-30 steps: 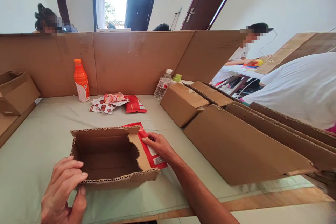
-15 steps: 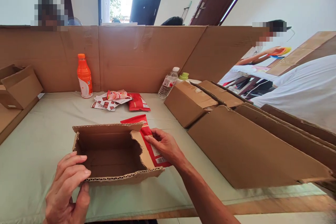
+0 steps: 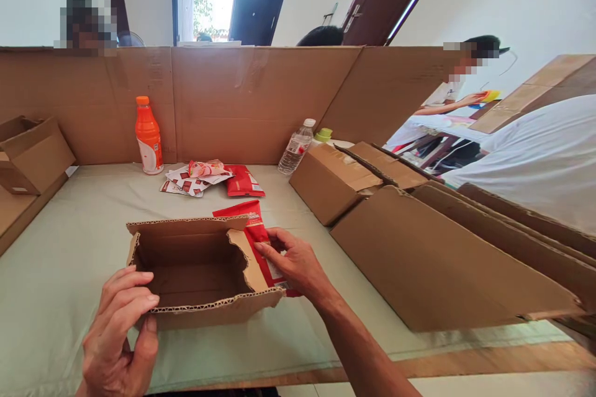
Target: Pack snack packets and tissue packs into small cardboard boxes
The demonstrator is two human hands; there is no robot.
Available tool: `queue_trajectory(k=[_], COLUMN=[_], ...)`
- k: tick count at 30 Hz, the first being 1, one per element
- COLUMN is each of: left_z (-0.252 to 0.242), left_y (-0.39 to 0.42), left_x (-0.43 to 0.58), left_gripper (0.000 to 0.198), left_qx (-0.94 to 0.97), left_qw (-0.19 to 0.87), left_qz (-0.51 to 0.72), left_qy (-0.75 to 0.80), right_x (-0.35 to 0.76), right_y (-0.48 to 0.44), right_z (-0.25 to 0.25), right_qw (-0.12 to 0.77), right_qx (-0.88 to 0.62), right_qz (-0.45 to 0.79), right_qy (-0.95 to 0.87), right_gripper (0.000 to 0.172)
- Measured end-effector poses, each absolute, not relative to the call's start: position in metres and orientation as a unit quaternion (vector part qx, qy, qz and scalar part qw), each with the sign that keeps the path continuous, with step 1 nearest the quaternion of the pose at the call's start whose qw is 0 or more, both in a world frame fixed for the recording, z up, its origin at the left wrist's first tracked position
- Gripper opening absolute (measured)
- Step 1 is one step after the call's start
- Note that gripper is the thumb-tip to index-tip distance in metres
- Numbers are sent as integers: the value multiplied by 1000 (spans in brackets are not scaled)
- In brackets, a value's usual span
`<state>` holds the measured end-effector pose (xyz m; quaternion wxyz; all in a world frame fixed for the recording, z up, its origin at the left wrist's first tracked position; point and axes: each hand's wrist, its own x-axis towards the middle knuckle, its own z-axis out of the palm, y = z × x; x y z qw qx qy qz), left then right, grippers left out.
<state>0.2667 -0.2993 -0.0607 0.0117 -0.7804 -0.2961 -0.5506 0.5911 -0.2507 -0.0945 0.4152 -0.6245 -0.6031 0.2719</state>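
In front of me stands an open cardboard box (image 3: 212, 315) with torn, wavy upper edges and a bare inside. My left hand (image 3: 118, 329) is closed on its near left corner, fingers over the rim and thumb outside. Against the box's right side leans a red packet (image 3: 255, 237), partly hidden by the box's flap and my fingers. My right hand (image 3: 293, 260) holds this packet, thumb on its face; the other fingertips are mostly out of sight. Beyond the box lie a second red packet (image 3: 243, 182), brown-and-white packets (image 3: 181, 185) and a pink packet (image 3: 207, 168).
An orange bottle (image 3: 149, 139) and a clear water bottle (image 3: 297, 147) stand near the cardboard partition (image 3: 261, 99). Several cardboard boxes (image 3: 433, 267) fill the right side; another box (image 3: 41, 152) sits at the left. People are beyond the partition and at the right.
The box and the red packet beside it have shifted slightly, and less of the packet's lower barcode end shows. Both hands keep their hold. Behind the partition, a person's head has moved right.
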Motion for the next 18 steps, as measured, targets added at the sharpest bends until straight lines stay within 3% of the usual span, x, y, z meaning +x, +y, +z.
queue_trajectory(k=[10,18], left_z=[-61,-59], left_y=[-297,-297], left_x=[267,268], left_gripper=[40,39], left_qx=[-785,-788], left_qw=[16,23], left_qz=[-553,-554], left_qy=[-278,-269], right_x=[592,591], right_y=[-256,-266], right_z=[-94,-86], right_qw=[347,393], right_qx=[-637,-622], right_qz=[214,187], right_qy=[-654,-651], right_gripper=[30,29])
